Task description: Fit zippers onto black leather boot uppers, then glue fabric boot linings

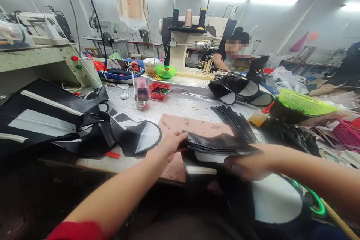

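Left hand [173, 146] pinching one end of layered black leather-like piece [212, 141], right hand [247, 165] gripping other (bit blurry), probably so floppy layers don't sag. Piece held up by near side of flat brownish-pink sheet [194, 123], maybe shielding white surface [184, 104].

The worktop [194, 102] in front of me is pale and speckled with dark marks. Near its middle lies a flat pinkish sheet [197, 122], with loose black strips [233, 120] fanned at its right side. Black pieces with white patches [45, 120] sprawl over the left, a red scrap [113, 155] by the near edge. Farther back stand a clear cup [143, 105] and, just right, a red tray [156, 96].
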Demonstrator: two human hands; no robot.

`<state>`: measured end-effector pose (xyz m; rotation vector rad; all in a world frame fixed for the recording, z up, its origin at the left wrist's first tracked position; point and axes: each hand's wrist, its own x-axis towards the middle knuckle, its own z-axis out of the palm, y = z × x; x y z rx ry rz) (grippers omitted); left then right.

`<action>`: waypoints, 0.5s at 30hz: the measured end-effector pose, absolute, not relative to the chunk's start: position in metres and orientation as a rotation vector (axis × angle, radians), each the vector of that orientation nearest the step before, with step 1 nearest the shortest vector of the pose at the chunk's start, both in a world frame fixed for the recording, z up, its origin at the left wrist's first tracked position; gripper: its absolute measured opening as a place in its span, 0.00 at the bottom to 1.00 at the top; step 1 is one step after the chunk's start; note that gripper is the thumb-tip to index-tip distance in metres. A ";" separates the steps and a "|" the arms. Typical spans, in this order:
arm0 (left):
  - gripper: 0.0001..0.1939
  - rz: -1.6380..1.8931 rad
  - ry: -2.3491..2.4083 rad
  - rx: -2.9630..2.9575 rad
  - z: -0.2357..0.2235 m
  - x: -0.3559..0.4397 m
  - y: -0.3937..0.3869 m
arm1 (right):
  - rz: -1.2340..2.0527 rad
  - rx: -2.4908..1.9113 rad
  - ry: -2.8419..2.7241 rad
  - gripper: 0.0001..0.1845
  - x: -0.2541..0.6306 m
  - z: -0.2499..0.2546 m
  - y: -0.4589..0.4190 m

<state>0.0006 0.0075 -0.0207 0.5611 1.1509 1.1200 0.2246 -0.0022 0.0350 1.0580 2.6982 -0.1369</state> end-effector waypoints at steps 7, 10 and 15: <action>0.06 1.335 1.160 0.313 -0.049 -0.006 0.008 | -0.070 0.880 2.659 0.37 0.203 -0.006 -0.012; 0.05 1.317 1.159 0.257 -0.055 -0.009 0.013 | 0.214 1.029 2.692 0.54 0.209 -0.047 -0.009; 0.03 1.276 1.153 0.197 -0.074 -0.020 0.018 | 0.495 1.044 2.818 0.55 0.225 -0.079 0.005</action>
